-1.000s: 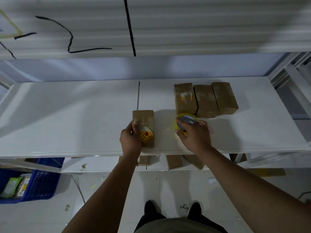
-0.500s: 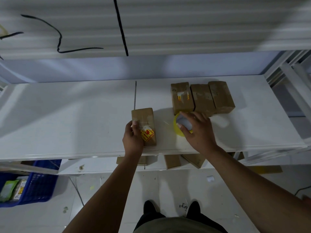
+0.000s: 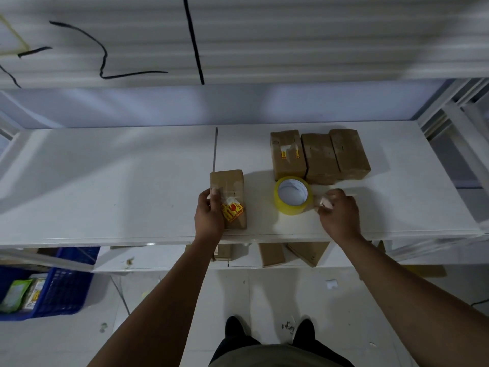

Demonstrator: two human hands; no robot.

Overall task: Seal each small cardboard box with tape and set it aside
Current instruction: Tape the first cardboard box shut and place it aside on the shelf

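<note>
A small cardboard box (image 3: 232,186) with a yellow-and-red sticker lies near the front edge of the white shelf (image 3: 119,181). My left hand (image 3: 209,215) grips its left side, thumb on top. A yellow tape roll (image 3: 291,196) lies flat just right of the box. My right hand (image 3: 338,213) sits at the roll's right side, fingers curled, pinching what looks like the tape's loose end. Three more cardboard boxes (image 3: 318,157) stand side by side behind the roll.
The shelf's left half is bare white board. More cardboard boxes (image 3: 272,254) lie on the lower shelf under the front edge. A blue crate (image 3: 63,287) with packets stands on the floor at the left. A white frame (image 3: 455,123) rises at the right.
My right hand has come off the top of the tape roll and moved to its right side; the roll now lies uncovered. My left hand stays on the box.
</note>
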